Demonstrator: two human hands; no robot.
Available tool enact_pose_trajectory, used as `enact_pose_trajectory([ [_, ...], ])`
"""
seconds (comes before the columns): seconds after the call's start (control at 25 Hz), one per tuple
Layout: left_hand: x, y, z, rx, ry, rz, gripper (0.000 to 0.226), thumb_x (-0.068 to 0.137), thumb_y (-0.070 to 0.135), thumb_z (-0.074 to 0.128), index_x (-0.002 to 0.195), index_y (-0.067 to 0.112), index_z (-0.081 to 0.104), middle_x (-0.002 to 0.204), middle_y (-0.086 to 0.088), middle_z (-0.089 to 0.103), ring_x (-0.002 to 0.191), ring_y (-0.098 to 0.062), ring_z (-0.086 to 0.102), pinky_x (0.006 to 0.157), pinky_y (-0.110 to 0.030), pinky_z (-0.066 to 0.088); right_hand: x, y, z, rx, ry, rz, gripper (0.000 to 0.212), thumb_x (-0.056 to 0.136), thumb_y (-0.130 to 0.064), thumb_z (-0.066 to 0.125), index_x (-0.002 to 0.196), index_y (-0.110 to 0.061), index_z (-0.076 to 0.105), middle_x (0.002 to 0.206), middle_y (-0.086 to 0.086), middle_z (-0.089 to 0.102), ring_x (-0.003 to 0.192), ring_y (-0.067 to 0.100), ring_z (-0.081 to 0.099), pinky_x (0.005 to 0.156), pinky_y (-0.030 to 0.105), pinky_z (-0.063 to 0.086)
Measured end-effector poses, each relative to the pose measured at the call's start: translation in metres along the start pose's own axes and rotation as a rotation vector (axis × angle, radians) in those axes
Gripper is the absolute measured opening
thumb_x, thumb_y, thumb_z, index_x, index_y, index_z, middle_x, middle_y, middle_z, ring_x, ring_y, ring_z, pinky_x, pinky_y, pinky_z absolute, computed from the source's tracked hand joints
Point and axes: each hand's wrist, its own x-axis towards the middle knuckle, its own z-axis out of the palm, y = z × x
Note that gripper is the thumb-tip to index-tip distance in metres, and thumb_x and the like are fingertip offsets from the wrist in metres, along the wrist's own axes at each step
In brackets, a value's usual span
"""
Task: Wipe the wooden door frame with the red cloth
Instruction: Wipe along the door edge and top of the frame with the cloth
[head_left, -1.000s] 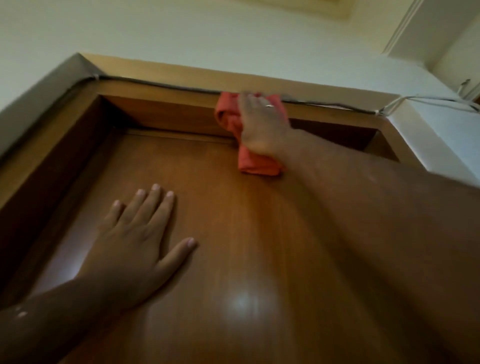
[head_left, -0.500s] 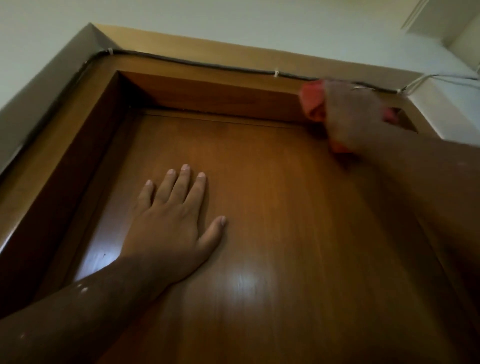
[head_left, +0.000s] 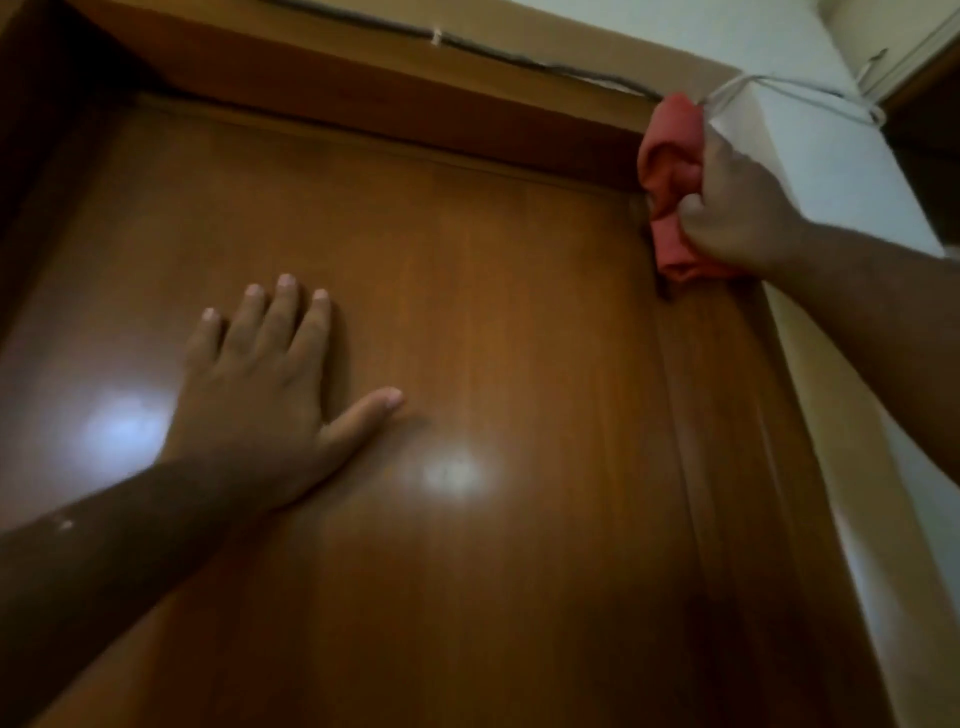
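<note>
A person's two bare arms reach up across a glossy brown wooden door (head_left: 493, 364), seen from below. The left hand (head_left: 270, 395) lies flat against the door panel, palm down, its grip open with the four fingers together pointing up and the thumb spread out to the right; its forearm runs in from the lower left corner. The right hand (head_left: 737, 208) is raised to the upper right corner of the opening, knuckles toward the camera, its grip closed around the red cloth (head_left: 670, 171), with the forearm stretching away to the right edge.

The wooden door frame (head_left: 363, 98) runs along the top of the door and down its right side, darker in the recess and paler on its outer face. The red cloth is bunched into soft folds, pressed into the corner where the top rail meets the right upright, with one end poking above the fist and the other hanging just below it.

A dark cable (head_left: 519, 54) runs along the top of the frame, and thin white wires (head_left: 810, 96) cross the pale wall (head_left: 841, 171) beside the corner.
</note>
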Motion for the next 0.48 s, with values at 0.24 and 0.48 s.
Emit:
enact_pose_trajectory([
  [0.24,-0.095,0.145,0.041,-0.107,-0.002,0.248,0.084,0.090,0.062,0.036,0.154,0.008,0.033,0.161,-0.021,0.030,0.149,-0.039,0.026,0.119,-0.060,0.018,-0.160,0.002,0.014,-0.006,-0.002,0.023,0.075,0.095,-0.020,0.051,0.157,-0.014,0.009,0.156,0.016,0.032,0.131,0.037,0.046,0.101,0.044,0.047],
  [0.48,-0.158,0.151,0.071,-0.002,-0.099,0.337,0.083,0.095,0.062,0.030,0.159,0.011,0.019,0.166,-0.019,0.016,0.153,-0.036,0.014,0.121,-0.057,0.003,-0.382,0.010,0.013,0.007,-0.131,0.068,0.067,0.097,-0.027,0.053,0.152,-0.011,0.017,0.153,0.026,0.035,0.137,0.044,0.040,0.103,0.061,0.042],
])
